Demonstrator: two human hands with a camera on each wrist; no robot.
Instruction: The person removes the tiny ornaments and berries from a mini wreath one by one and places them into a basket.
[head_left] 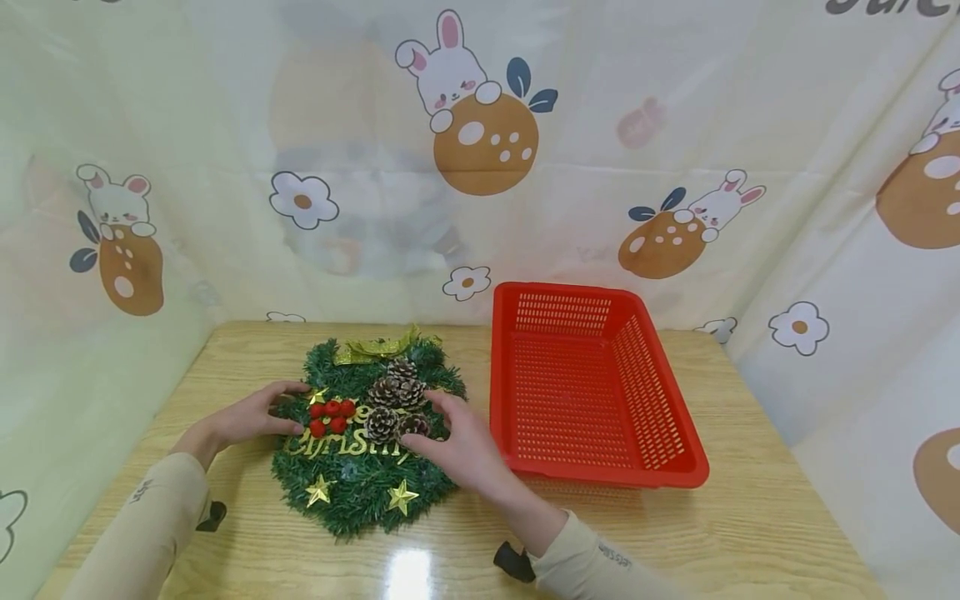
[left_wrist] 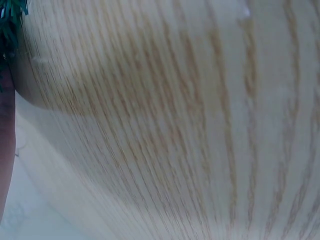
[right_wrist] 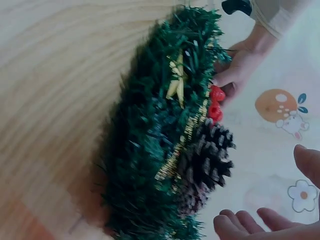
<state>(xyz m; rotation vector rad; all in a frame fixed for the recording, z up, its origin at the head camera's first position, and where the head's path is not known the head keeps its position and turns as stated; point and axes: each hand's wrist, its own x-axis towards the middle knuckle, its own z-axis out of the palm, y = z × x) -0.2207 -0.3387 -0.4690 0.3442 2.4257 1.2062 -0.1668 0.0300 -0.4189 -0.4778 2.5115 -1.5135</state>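
Observation:
A green Christmas wreath (head_left: 352,487) lies on the wooden table, with gold lettering (head_left: 330,446) across its middle. Brown pine cones (head_left: 382,423) and a bunch of red berries (head_left: 332,417) sit on its face. My left hand (head_left: 258,412) rests at the wreath's left edge beside the berries, thumb and fingers spread apart. Over the right part, my right hand (head_left: 461,442) is held with loosely bent fingers near the pine cones. In the right wrist view, a gap shows between its fingers (right_wrist: 232,225) and the cones (right_wrist: 205,165).
A red plastic basket (head_left: 675,400) with slotted walls stands right of the wreath, close to my right hand. Gold stars (head_left: 402,497) and a gold ribbon bow (head_left: 371,350) decorate the wreath. A printed curtain (head_left: 375,242) hangs behind and beside the table (head_left: 750,517).

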